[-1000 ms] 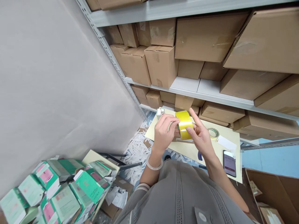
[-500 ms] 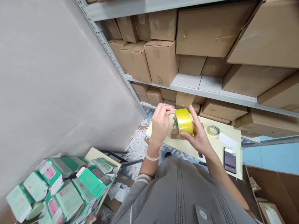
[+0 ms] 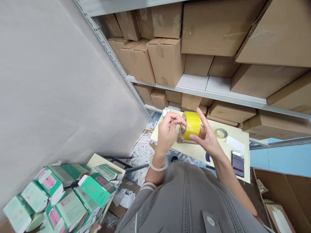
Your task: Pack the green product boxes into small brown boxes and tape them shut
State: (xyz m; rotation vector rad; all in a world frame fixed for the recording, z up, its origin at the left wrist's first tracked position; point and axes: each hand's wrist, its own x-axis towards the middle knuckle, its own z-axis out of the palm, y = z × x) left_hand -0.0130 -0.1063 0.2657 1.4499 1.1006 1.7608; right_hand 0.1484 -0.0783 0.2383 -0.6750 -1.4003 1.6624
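A thick roll of yellow packing tape [image 3: 193, 124] is held up over the pale table, its open core facing left. My right hand [image 3: 206, 134] grips it from the right, the thumb along the lower edge and a finger stretched up past the top. My left hand [image 3: 168, 131] is closed, with its fingertips at the mouth of the core. Whether those fingers pinch anything cannot be made out. Behind and below the roll lies a brown carton [image 3: 182, 138], mostly hidden.
On the table [image 3: 220, 149] lie a second tape roll [image 3: 221, 133], a white card [image 3: 235, 142], a phone [image 3: 237, 164] and a small green-white box [image 3: 166, 112]. Cartons fill the shelves [image 3: 194, 82] ahead. Green boxes [image 3: 94, 189] crowd the lower left; an open carton [image 3: 286, 191] stands right.
My left fingertips have moved right, from the roll's upper left edge to its core opening. The roll has turned slightly in my right hand. The small green-white box has come into sight.
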